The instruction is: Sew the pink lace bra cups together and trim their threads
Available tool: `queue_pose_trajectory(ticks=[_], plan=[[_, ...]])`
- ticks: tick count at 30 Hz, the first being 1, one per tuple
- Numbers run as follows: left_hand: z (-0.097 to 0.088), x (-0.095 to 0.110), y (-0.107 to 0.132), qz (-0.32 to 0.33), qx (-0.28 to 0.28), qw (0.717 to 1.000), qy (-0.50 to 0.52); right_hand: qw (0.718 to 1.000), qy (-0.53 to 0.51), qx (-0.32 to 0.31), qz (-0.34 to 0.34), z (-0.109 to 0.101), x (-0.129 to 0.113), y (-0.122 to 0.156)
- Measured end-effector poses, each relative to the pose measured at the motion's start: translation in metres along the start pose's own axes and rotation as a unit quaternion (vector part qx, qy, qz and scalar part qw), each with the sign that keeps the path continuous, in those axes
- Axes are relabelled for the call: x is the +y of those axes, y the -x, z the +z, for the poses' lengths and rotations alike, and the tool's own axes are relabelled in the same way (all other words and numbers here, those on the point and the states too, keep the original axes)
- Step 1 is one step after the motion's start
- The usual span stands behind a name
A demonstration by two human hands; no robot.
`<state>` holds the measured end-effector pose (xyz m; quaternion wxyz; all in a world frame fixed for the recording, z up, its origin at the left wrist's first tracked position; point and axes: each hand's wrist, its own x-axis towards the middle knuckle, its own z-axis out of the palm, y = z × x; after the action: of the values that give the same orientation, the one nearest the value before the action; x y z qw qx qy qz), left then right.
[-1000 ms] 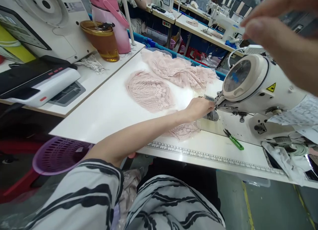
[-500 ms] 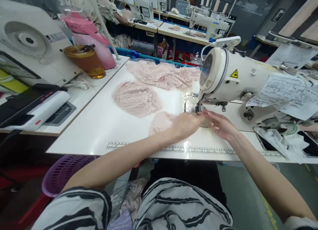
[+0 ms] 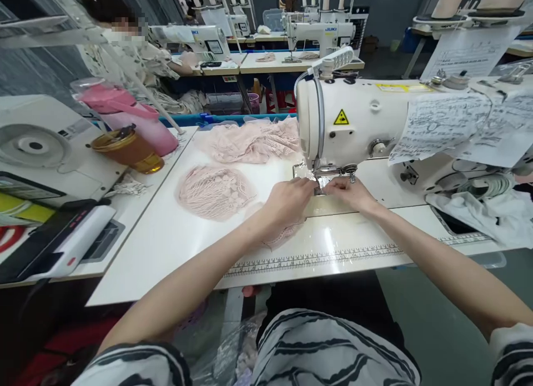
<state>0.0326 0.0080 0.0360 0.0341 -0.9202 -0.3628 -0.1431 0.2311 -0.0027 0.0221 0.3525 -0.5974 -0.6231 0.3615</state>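
My left hand (image 3: pixel 287 200) and my right hand (image 3: pixel 347 193) meet under the needle end of a white sewing machine (image 3: pixel 353 119). Both have fingers curled and pinched at the presser foot, on a small pale pink lace piece (image 3: pixel 281 236) that trails out beneath my left wrist. Whether each hand truly grips the lace is hard to see. A rounded pink lace piece (image 3: pixel 212 191) lies flat to the left, and a heap of pink lace (image 3: pixel 254 141) sits behind it.
The white table (image 3: pixel 175 241) has a printed ruler (image 3: pixel 316 259) along its front edge. An amber cup (image 3: pixel 127 150) and pink jug (image 3: pixel 125 116) stand left. Papers (image 3: pixel 453 125) hang on the machine. A person sits at a far station.
My right hand came down from high on the right to the needle area beside my left hand. The view swung right and now faces the machine squarely.
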Motion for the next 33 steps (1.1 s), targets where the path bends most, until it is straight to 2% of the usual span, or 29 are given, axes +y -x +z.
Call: queue_pose_trajectory(ticks=[4, 8, 11, 15, 17, 19, 23, 27, 30, 33], plan=[[0.001, -0.004, 0.002, -0.042, 0.016, 0.999, -0.029, 0.994, 0.071, 0.079, -0.025, 0.002, 0.014, -0.022], [0.005, -0.006, 0.005, -0.038, 0.023, 0.998, -0.048, 0.983, 0.16, 0.076, -0.036, 0.007, 0.014, -0.028], [0.008, -0.003, 0.008, -0.029, 0.044, 0.997, -0.057, 0.968, 0.241, 0.034, -0.056, 0.01, 0.004, -0.015], [0.011, 0.014, 0.011, 0.049, 0.093, 0.994, 0.014, 0.936, 0.325, -0.04, -0.13, 0.016, -0.01, 0.018], [0.012, 0.022, 0.011, 0.066, 0.088, 0.991, 0.082, 0.922, 0.349, -0.059, -0.153, 0.017, -0.014, 0.035], [0.011, 0.027, 0.009, 0.051, 0.06, 0.989, 0.126, 0.916, 0.362, -0.063, -0.163, 0.014, -0.013, 0.047], [0.007, 0.024, 0.003, 0.039, -0.01, 0.992, 0.12, 0.943, 0.3, -0.025, -0.14, 0.0, -0.006, 0.059], [0.004, 0.023, 0.001, 0.03, -0.038, 0.988, 0.148, 0.966, 0.241, 0.021, -0.095, -0.014, 0.002, 0.056], [0.003, 0.026, 0.001, -0.002, -0.037, 0.985, 0.167, 0.959, 0.27, 0.063, -0.065, -0.029, 0.011, 0.056], [0.001, 0.03, 0.004, -0.03, -0.04, 0.988, 0.149, 0.932, 0.33, 0.14, -0.054, -0.05, 0.023, 0.065]])
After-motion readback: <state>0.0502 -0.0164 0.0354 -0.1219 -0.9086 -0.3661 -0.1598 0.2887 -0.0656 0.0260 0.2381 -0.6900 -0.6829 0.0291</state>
